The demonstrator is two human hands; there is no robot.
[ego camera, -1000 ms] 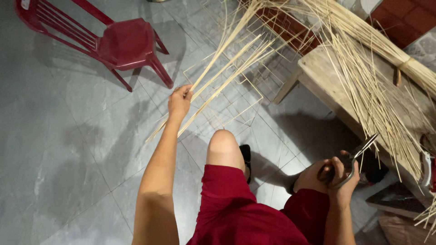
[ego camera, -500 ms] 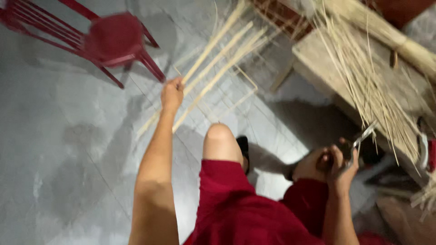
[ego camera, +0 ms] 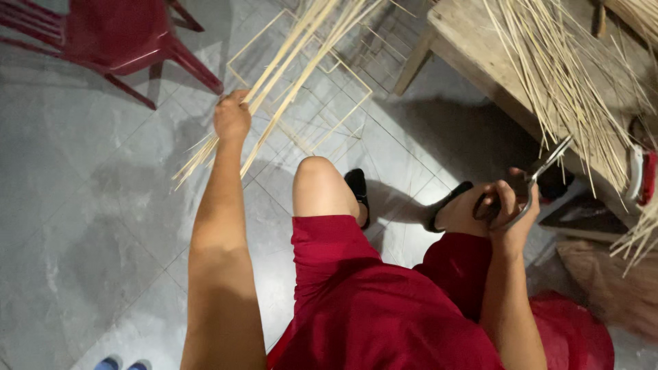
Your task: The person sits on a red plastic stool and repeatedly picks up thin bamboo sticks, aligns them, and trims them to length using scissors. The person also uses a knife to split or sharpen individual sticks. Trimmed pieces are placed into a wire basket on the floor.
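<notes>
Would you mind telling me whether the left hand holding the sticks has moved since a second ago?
Yes. The left hand with its sticks has moved closer to the red chair, its fist now near the chair's leg.

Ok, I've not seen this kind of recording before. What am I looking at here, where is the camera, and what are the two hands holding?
There is no machine here: a person works with bare hands, and the one camera sits on their head, looking down. That is why you see their own arms, knees and red clothing from above.

The left hand is stretched out forward with a closed grip on a bundle of thin pale sticks that fan out above and below the fist. The right hand is near the right knee and holds scissors, blades pointing up towards the bench.

On the grey tiled floor stand a red chair and some square frames made of the same pale strips. At the upper right is a wooden bench with many more sticks draped over it.
</notes>
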